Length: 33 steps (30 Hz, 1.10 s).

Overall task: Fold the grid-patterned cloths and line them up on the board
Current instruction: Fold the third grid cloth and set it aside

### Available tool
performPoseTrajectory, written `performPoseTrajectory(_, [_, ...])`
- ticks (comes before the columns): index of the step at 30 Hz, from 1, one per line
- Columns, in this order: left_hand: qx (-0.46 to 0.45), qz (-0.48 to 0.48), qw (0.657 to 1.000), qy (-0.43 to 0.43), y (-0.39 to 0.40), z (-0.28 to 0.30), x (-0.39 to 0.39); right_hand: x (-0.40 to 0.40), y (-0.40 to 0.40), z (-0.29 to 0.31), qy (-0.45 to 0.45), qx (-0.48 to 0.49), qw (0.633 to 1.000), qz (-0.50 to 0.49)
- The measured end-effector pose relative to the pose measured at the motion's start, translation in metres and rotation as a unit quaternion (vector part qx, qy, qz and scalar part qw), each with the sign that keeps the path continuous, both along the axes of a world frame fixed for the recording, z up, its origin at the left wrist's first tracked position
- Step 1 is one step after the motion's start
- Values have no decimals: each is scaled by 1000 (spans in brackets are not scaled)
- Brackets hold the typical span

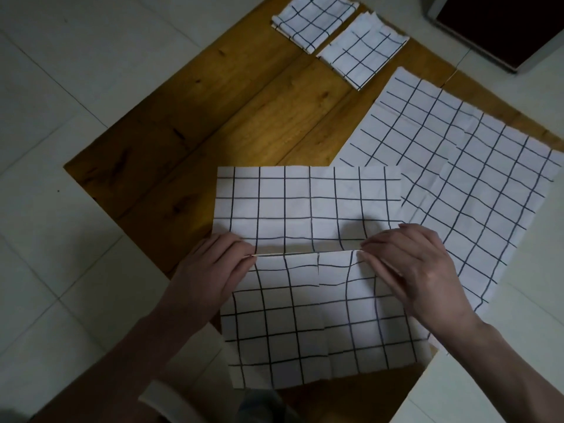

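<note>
A white cloth with a black grid (308,203) lies at the near middle of the wooden board (244,111). Its near half is lifted and folded up toward its middle. My left hand (210,270) pinches the left corner of that raised edge. My right hand (418,270) pinches the right corner. An unfolded grid cloth (457,166) lies flat to the right, partly under the one I hold and hanging past the board's edge. Two folded grid cloths (314,21) (363,50) sit side by side at the far end of the board.
The board rests on a pale tiled floor (76,71). A dark box with a light rim (500,25) stands at the far right corner. Bare wood shows on the board's left and middle.
</note>
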<state>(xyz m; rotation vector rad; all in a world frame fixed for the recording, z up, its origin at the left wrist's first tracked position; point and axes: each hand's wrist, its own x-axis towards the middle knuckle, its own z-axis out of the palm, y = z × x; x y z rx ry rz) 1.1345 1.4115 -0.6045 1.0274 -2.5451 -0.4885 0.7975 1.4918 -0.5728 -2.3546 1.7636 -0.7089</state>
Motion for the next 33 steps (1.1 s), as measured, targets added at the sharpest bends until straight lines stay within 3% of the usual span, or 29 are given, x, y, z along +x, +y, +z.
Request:
performPoseTrajectory(7, [-46,-61,997,-11,-17,17,0,-15,-13,25,13,-5,1000,1])
performPoseTrajectory(12, [-17,5,999,50,-43,46,0,-35,-26,45,52,-15,998,16])
performPoseTrajectory(15, [-54,-3,995,83,-63,67,-4,-44,-38,57,60,-20,998,4])
performPoseTrajectory(20, [-128,-53,989,45,-97,91,-11,-50,-64,86,63,-57,996,-17])
performPoseTrajectory(26, [-182,-25,981,62,-111,107,-11,-54,-68,116,90,-113,988,-47])
performPoseTrajectory(33, [-182,-45,980,72,-90,90,6,-50,-27,94,120,-105,985,-70])
